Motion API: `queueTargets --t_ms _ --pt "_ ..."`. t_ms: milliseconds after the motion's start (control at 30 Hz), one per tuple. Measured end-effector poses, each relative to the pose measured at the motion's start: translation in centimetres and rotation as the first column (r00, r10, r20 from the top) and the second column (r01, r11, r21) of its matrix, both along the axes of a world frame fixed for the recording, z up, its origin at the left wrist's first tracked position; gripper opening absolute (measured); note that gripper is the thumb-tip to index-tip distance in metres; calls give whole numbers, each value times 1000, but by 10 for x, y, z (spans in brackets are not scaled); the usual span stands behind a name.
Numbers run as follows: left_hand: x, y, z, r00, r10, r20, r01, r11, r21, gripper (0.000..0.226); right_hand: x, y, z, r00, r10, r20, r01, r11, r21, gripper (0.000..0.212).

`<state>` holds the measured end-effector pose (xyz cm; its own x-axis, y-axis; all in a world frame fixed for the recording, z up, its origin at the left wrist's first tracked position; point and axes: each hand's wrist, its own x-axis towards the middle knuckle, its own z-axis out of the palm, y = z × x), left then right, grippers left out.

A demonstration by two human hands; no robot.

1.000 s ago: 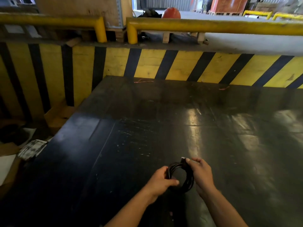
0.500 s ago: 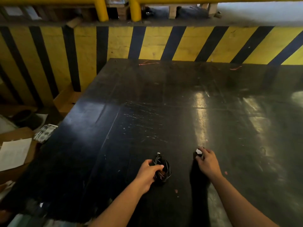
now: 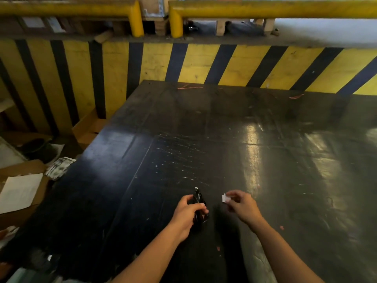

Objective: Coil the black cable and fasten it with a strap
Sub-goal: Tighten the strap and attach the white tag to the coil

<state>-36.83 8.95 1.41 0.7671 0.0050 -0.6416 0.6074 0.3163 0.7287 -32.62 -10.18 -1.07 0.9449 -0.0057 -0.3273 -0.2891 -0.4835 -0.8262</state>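
Note:
The black cable (image 3: 199, 199) is bundled into a tight upright coil, with a small pale plug tip at its top. My left hand (image 3: 186, 212) is wrapped around the coil's lower half, just above the dark table (image 3: 224, 139). My right hand (image 3: 242, 206) is a short way to the right of the coil, apart from it. Its thumb and fingers pinch a small white piece (image 3: 225, 198), which may be the strap; it is too small to be sure.
A yellow and black striped wall (image 3: 204, 64) borders the table's far side, topped by yellow rails (image 3: 265, 9). Cardboard, a white sheet (image 3: 19, 192) and clutter lie on the floor off the table's left edge. Thin orange scraps (image 3: 188, 87) lie near the far edge.
A second ago both hands held the open coil together. Since then my right hand let go and moved right with the white piece, while my left squeezed the coil into a narrow bundle.

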Motion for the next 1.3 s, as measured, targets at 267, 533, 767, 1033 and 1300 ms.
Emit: queueTargets --t_ms 267,533,767,1033,1300 --pt "26 -18 44 959 -81 272 99 994 -53 54 16 5 86 983 -3 181 -85 875 477 28" --pt "49 -28 96 841 -203 502 205 977 51 20 37 4 136 890 -24 455 -147 930 337 19" --pt "66 -26 122 754 -354 554 227 931 287 16 44 8 164 776 55 628 -167 978 121 20" --pt "92 -13 166 633 -392 668 197 915 351 19 56 13 202 582 211 785 -123 977 -172 17" --pt "106 -5 190 530 -496 688 181 859 480 20 64 11 230 613 232 755 -145 973 -181 12"
